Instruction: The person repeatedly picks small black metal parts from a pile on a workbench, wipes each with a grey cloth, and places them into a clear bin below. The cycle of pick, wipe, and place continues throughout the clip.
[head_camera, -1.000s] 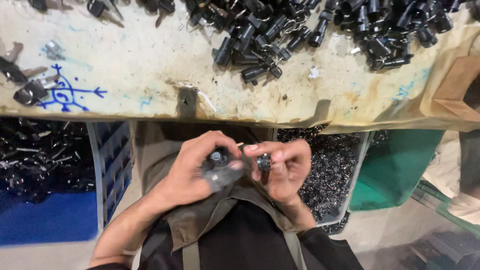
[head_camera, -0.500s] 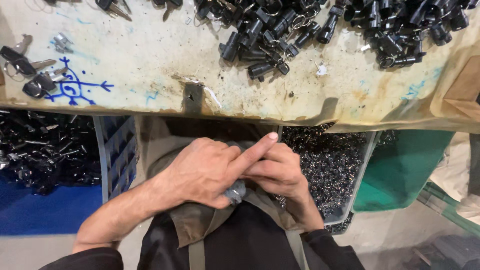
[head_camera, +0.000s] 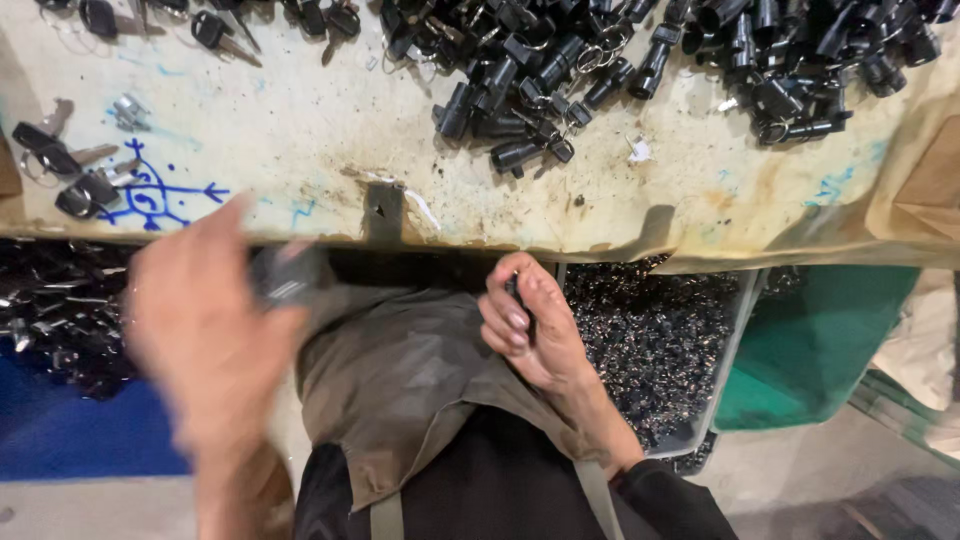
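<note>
My left hand (head_camera: 205, 335) is blurred with motion at the left, below the bench edge, and grips a dark cylindrical lock part (head_camera: 285, 275) between its fingers. Over my lap, next to the olive apron (head_camera: 400, 370), my right hand (head_camera: 525, 325) is curled around a small black piece (head_camera: 518, 292) that barely shows between the fingers. The two hands are well apart.
A stained pale workbench (head_camera: 300, 140) spans the top, carrying a heap of black lock cylinders (head_camera: 640, 60) and several black-headed keys (head_camera: 70, 170) beside a blue drawing. Under it stand a blue bin (head_camera: 60, 440), a tray of small metal parts (head_camera: 650, 350) and a green bin (head_camera: 820, 350).
My hands were together over my lap working one lock part. They have separated: the left hand swung out to the left with the dark part, the right stayed put.
</note>
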